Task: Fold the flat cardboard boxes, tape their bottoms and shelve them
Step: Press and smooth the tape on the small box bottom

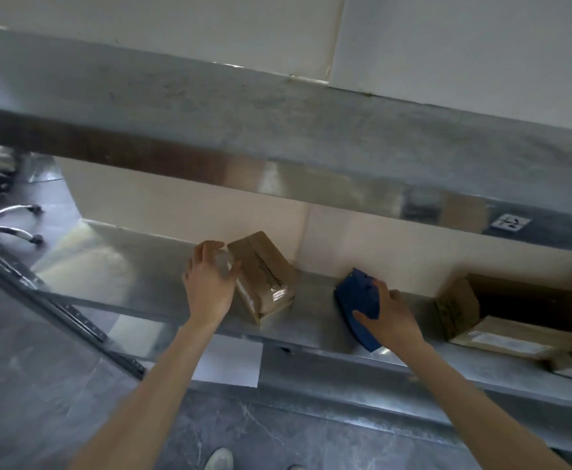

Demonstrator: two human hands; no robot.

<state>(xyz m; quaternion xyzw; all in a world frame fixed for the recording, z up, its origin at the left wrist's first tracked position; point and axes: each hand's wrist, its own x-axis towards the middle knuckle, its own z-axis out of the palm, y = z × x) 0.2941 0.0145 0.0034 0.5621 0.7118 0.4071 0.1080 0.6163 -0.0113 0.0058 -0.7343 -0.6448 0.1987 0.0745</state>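
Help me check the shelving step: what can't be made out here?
Head view only:
Left hand on the taped box: motion blur hides whether it grips or merely touches.
Blue tape dispenser: partly covered by the right hand gripping it.
Open box: cut off by the right edge.
Shelf label: too blurred to read.

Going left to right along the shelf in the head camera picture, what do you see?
left hand → taped box → blue tape dispenser → right hand → open cardboard box
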